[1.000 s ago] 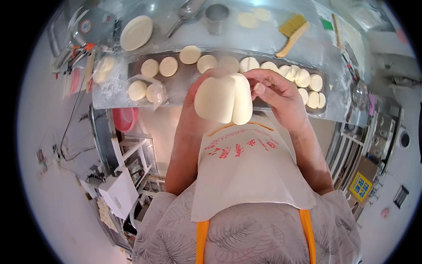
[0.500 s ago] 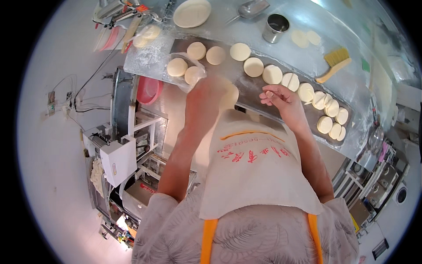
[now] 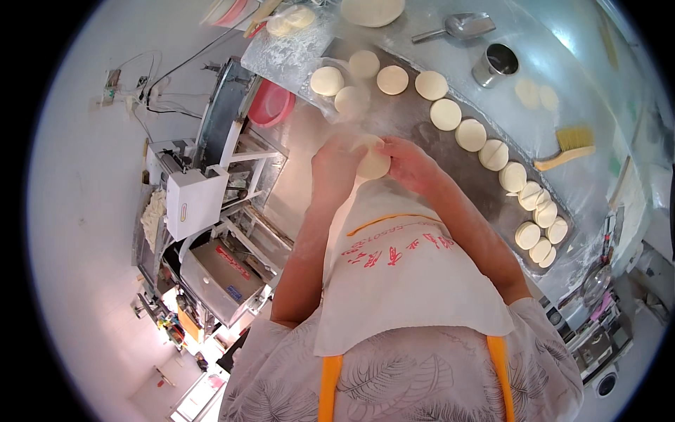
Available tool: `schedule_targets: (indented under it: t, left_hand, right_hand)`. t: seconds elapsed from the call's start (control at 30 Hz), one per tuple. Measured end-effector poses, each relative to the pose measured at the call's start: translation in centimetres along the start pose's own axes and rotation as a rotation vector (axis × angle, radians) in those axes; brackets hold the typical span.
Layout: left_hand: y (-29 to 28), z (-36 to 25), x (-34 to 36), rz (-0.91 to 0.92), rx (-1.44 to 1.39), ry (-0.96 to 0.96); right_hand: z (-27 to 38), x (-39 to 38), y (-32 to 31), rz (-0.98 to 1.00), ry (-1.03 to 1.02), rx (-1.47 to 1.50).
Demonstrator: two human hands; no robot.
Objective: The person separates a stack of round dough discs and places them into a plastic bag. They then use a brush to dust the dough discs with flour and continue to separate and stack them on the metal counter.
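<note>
My left hand (image 3: pixel 336 169) and my right hand (image 3: pixel 411 165) meet above my white apron (image 3: pixel 411 288), closed on a pale round dough piece (image 3: pixel 374 162) between them; the left fingers are partly blurred. Beyond them, a dark tray (image 3: pixel 443 148) bears several pale dough discs (image 3: pixel 471 133) in a curving row, some appearing creased or stacked at its right end. At the tray's left end, a translucent plastic bag (image 3: pixel 323 107) lies around dough discs (image 3: pixel 327 81).
The floury metal table (image 3: pixel 274 53) bears a scoop (image 3: pixel 467 26), steel cup (image 3: pixel 485 70), wooden-handled brush (image 3: pixel 566 153) and pale plate (image 3: pixel 373 10). A pink basin (image 3: pixel 267 105) sits below its left edge. A white-housed machine (image 3: pixel 193 197) stands at left.
The dough piece, held up close a second ago, is lower and farther off. My right hand, apart half a second ago, has rejoined it. My view has swung left.
</note>
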State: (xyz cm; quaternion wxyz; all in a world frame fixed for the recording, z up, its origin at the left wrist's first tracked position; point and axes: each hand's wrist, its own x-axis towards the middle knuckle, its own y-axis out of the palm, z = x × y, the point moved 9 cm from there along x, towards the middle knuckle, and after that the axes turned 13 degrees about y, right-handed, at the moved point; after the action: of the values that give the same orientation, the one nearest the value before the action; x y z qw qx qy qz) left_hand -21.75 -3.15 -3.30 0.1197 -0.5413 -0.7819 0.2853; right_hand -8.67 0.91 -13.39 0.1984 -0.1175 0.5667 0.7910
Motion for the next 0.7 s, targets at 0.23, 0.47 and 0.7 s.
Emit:
schedule_targets:
  t: [0.23, 0.47, 0.7]
  left_hand:
    - [-3.3, 5.0, 4.6, -0.047, -0.183, 0.012]
    - [-1.7, 16.7, 10.8, 0.031, -0.461, -0.281]
    - [2.1, 19.7, 15.4, 0.307, -0.975, -0.435]
  right_hand:
    - [3.1, 6.4, 1.1, -0.055, 0.058, -0.080]
    - [7.8, 12.9, 0.6, -0.707, 0.015, -0.952]
    - [12.5, 17.0, -1.8, -0.812, 0.013, -0.999]
